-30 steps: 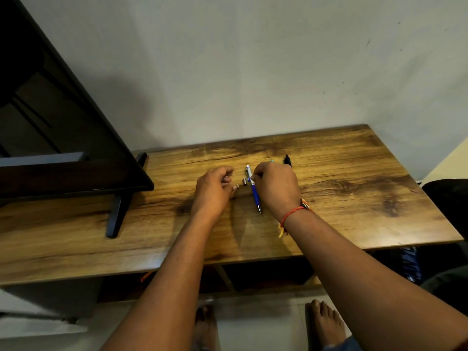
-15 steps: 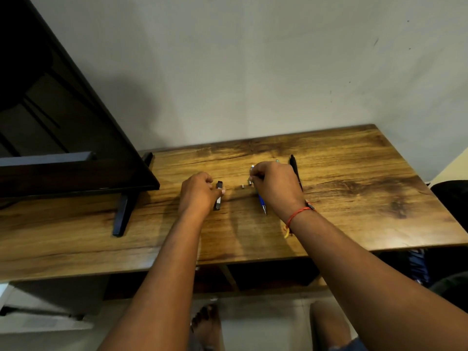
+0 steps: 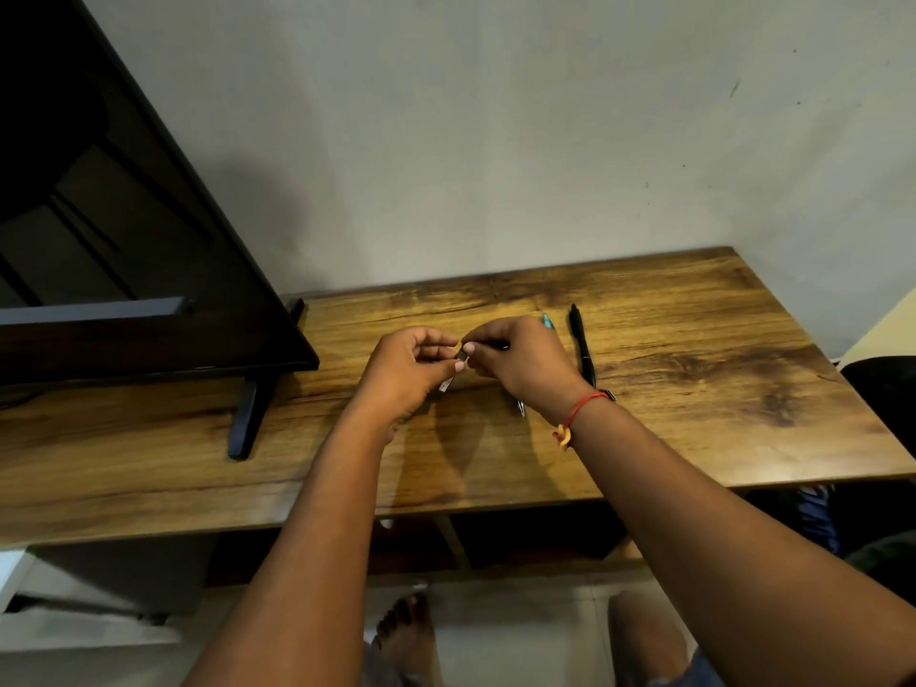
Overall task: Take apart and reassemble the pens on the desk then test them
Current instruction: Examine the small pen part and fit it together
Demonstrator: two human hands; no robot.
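Note:
Both hands meet over the middle of the wooden desk [image 3: 694,389]. My left hand [image 3: 401,374] grips a short dark pen section [image 3: 446,385] whose lower end pokes out below the fingers. My right hand [image 3: 520,361] pinches another small dark pen piece [image 3: 495,346] against the top of it. A black pen [image 3: 581,345] lies on the desk just right of my right hand. A teal pen end [image 3: 546,320] shows behind that hand. The tip of the blue pen [image 3: 521,408] sticks out under my right wrist.
A dark monitor [image 3: 124,270] on a black stand [image 3: 245,419] fills the left side of the desk. A plain wall runs along the back edge. Bare feet [image 3: 406,632] stand on the floor below the front edge. A dark chair [image 3: 882,389] sits at the right.
My left hand lifted the dark pen section off the desk and moved right. My right hand came off the blue pen and joined it with a small piece.

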